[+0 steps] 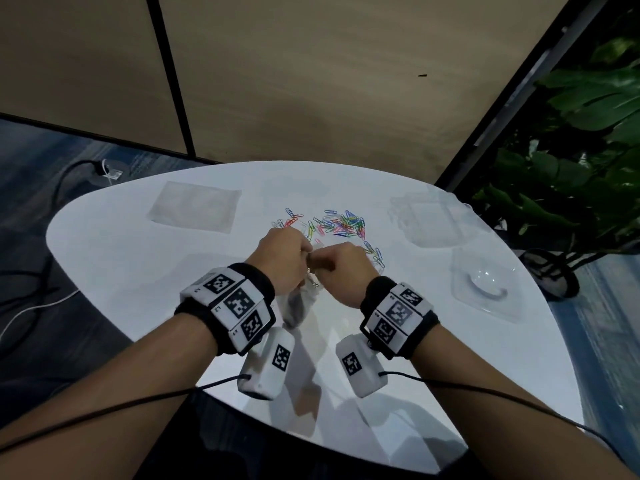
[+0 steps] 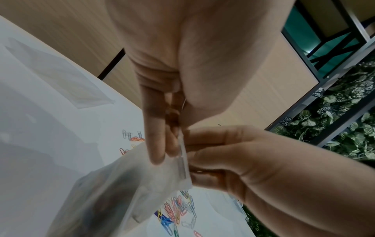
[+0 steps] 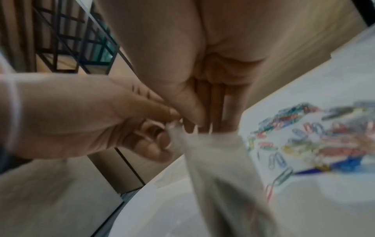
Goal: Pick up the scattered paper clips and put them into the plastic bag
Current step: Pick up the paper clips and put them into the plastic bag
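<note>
A clear plastic bag (image 1: 297, 306) hangs over the white table (image 1: 138, 258) between my two hands. My left hand (image 1: 300, 251) pinches one side of the bag's top edge and my right hand (image 1: 321, 264) pinches the other side, fingertips almost touching. In the left wrist view my left hand (image 2: 172, 149) holds the zip strip (image 2: 183, 162), with the bag (image 2: 121, 192) sagging below. In the right wrist view my right hand (image 3: 194, 125) grips the crumpled bag (image 3: 213, 160). Several coloured paper clips (image 1: 341, 223) lie scattered just beyond the hands, and the clips (image 3: 304, 136) also appear in the right wrist view.
A second flat clear bag (image 1: 194, 206) lies at the back left of the table. Two clear plastic containers (image 1: 433, 220) (image 1: 485, 287) sit on the right. A leafy plant (image 1: 571, 150) stands past the right edge. Cables run over the floor on the left.
</note>
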### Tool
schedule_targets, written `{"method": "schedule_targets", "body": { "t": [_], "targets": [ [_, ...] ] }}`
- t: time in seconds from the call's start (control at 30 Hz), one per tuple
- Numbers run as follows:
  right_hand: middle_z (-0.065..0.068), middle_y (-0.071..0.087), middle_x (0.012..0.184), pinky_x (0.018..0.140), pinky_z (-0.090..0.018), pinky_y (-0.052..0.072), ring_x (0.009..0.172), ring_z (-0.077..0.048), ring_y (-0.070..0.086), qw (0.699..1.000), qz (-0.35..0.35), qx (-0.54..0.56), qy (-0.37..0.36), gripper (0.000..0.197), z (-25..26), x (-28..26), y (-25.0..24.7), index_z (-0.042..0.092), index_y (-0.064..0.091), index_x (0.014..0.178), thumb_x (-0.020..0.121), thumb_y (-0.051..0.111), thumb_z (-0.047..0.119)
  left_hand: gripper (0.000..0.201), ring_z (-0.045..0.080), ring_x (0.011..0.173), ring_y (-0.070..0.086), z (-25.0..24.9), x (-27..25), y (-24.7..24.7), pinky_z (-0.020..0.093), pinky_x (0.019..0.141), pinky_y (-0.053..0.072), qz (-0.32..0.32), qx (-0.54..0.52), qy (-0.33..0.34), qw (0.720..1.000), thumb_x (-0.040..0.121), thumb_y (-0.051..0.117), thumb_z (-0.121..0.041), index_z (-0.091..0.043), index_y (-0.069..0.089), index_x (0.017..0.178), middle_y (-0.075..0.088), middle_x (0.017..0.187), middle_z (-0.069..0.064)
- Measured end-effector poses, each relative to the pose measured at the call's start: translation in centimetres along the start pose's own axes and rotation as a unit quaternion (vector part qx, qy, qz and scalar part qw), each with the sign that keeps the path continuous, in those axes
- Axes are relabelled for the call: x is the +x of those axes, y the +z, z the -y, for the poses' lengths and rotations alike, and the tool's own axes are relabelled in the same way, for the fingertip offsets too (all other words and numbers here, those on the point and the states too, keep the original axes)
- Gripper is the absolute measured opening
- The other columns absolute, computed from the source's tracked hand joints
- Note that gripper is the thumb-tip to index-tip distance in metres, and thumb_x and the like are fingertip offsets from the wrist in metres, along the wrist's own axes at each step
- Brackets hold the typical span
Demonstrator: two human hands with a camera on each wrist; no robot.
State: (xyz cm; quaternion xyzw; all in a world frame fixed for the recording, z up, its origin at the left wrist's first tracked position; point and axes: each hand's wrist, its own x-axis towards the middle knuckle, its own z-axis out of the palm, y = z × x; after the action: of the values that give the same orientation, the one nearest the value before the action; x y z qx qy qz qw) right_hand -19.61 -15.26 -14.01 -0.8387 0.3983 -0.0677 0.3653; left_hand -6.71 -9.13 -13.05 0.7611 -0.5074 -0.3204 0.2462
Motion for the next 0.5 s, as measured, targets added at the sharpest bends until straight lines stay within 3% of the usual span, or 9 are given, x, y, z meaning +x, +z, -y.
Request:
{"method": "schedule_targets", "body": {
  "t": [0.1,0.17,0.23,0.33,0.4,0.5],
  "targets": [
    [0.002,0.075,0.084,0.081,-0.028,0.057,0.074,-0.011,0.070,0.992,-0.089,0.089,0.029,0.031,-2.4,0.5,-2.3,0.016,0.078,0.088,0.081,0.056,-0.004,0.032,0.032,0.070,0.076,0.2,0.0,-0.2,0.041,0.075,0.064,-0.007,-0.027,-0.011,1.000,0.097,0.042,-0.002,-0.004,0.074,0.095,0.073,0.081,0.019],
    [0.002,0.073,0.090,0.085,-0.032,0.056,0.079,-0.014,0.068,0.988,-0.117,0.020,0.096,0.025,-5.8,1.0,-4.4,0.021,0.076,0.098,0.081,0.065,0.006,0.032,0.031,0.068,0.076,0.4,-0.1,-0.4,0.039,0.075,0.064,-0.011,-0.030,-0.014,0.999,0.097,0.042,-0.002,-0.005,0.074,0.098,0.075,0.082,0.021],
    [-0.004,0.065,0.109,0.090,-0.028,0.051,0.097,-0.021,0.064,0.967,-0.069,-0.109,0.220,0.048,-10.4,0.8,-6.1,0.023,0.063,0.122,0.076,0.076,0.020,0.033,0.032,0.071,0.076,0.6,-0.2,-0.7,0.040,0.076,0.064,-0.015,-0.023,-0.017,0.999,0.097,0.042,-0.001,0.000,0.074,0.100,0.075,0.080,0.021],
    [-0.015,0.043,0.138,0.099,-0.036,0.046,0.123,-0.032,0.052,0.916,0.028,-0.187,0.354,0.095,-16.3,-0.8,-6.4,0.022,0.039,0.142,0.062,0.088,0.035,0.033,0.029,0.071,0.076,1.1,-0.4,-1.2,0.041,0.073,0.064,-0.018,-0.004,-0.019,1.000,0.095,0.042,0.000,-0.004,0.074,0.090,0.075,0.080,0.021],
    [-0.014,0.043,0.135,0.097,-0.037,0.047,0.120,-0.032,0.052,0.921,0.037,-0.176,0.347,0.101,-18.3,-1.2,-5.3,0.020,0.038,0.141,0.056,0.091,0.038,0.032,0.027,0.066,0.076,1.3,-0.5,-1.5,0.042,0.069,0.065,-0.018,0.000,-0.020,1.000,0.095,0.042,0.000,-0.010,0.070,0.088,0.075,0.080,0.021],
    [-0.012,0.056,0.122,0.094,-0.033,0.048,0.107,-0.027,0.058,0.952,-0.008,-0.143,0.269,0.086,-18.1,-0.2,-3.2,0.018,0.050,0.131,0.057,0.090,0.036,0.032,0.029,0.066,0.076,1.7,-0.6,-1.9,0.041,0.070,0.065,-0.025,-0.008,-0.025,0.999,0.097,0.042,-0.002,-0.002,0.074,0.101,0.074,0.080,0.018]
  ]
}}
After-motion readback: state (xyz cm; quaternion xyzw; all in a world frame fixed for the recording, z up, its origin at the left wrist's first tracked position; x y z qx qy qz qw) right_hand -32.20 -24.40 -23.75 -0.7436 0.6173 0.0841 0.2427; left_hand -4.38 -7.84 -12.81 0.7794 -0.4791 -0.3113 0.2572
